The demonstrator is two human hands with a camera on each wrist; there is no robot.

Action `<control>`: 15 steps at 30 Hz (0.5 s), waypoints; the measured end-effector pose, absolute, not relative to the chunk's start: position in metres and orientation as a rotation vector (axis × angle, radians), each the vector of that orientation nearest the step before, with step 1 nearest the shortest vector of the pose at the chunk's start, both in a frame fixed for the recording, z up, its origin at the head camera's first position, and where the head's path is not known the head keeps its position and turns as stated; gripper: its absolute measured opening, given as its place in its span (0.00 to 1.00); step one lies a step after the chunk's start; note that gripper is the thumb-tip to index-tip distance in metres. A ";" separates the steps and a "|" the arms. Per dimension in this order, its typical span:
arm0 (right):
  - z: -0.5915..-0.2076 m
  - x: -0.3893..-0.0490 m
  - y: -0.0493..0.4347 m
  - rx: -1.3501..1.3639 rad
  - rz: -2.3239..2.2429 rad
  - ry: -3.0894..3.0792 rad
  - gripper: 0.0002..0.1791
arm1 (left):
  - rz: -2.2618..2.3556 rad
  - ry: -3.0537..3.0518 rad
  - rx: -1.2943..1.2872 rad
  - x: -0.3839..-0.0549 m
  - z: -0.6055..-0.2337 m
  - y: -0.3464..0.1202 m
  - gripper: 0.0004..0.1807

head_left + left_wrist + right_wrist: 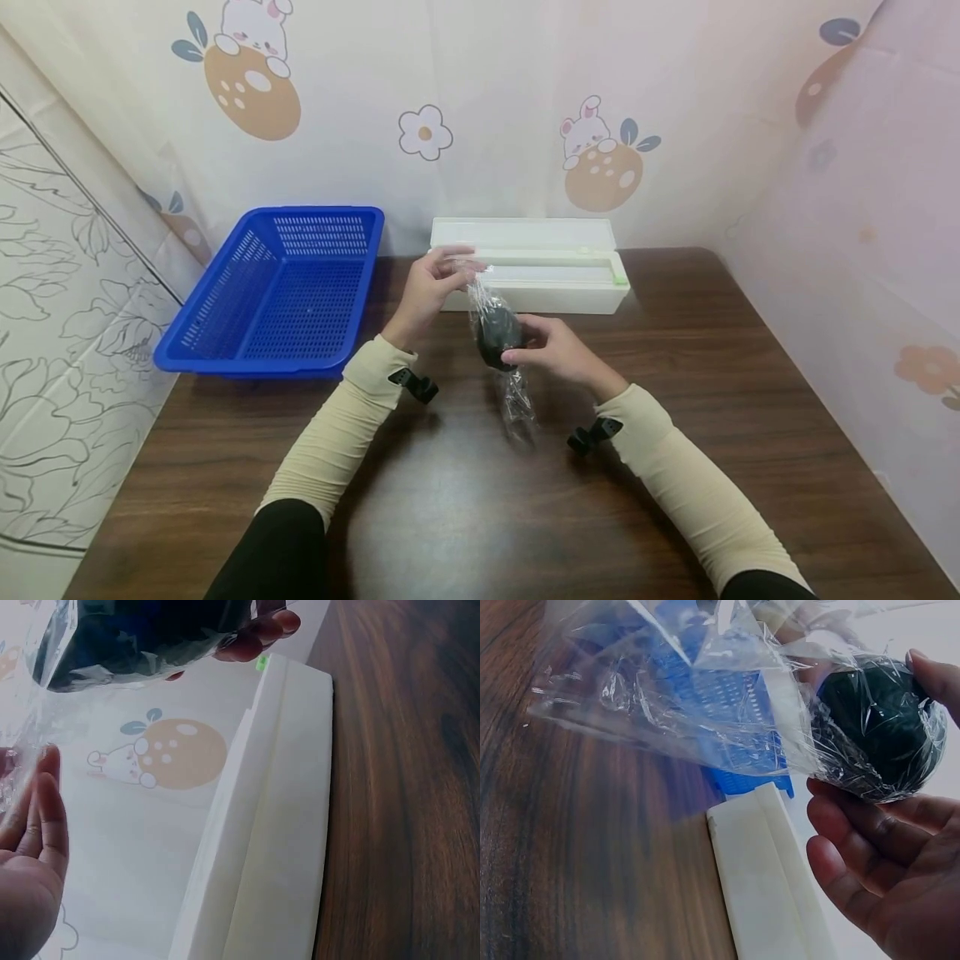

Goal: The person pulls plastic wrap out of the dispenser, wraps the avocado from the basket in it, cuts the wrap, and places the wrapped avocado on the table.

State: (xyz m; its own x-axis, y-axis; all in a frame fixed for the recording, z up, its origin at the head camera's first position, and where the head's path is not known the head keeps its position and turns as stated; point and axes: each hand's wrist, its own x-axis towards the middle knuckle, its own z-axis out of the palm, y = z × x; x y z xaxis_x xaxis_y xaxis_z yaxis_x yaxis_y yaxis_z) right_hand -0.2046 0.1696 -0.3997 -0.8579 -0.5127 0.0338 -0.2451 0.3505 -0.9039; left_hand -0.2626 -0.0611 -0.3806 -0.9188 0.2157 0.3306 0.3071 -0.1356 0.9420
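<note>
A dark green, egg-shaped thing that looks like an avocado is wrapped in clear cling film. My right hand grips it from the right, with the thumb on one side and the fingers round the other, as the right wrist view shows. At the film's upper end, my left hand pinches the gathered cling film between thumb and fingers. More loose film hangs from the lower end. Behind the hands stands a white cling film box, its lid raised.
At the back left stands a blue plastic basket with perforated walls and nothing visible in it. All of this is on a dark brown wooden table. Printed curtains hang behind and along both sides.
</note>
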 end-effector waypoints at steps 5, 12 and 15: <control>-0.401 -0.206 0.171 -0.662 -1.506 2.360 0.33 | -2.148 -2.022 -0.671 -0.262 -0.379 -0.062 0.14; -0.402 -0.207 0.172 -0.632 -1.507 2.355 0.33 | -2.021 -2.206 -0.730 -0.261 -0.377 -0.071 0.12; -0.402 -0.208 0.173 -0.629 -1.497 2.355 0.33 | -1.972 -2.283 -0.759 -0.261 -0.377 -0.073 0.13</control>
State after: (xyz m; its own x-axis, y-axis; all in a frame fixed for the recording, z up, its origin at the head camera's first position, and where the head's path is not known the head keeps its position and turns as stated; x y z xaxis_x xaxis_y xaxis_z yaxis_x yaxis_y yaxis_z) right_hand -0.2078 0.1725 -0.4024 -0.8661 -0.4999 -0.0028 -0.2096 0.3682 -0.9058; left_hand -0.2606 -0.0729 -0.3769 -0.8805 0.3383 0.3321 0.3777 0.0775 0.9227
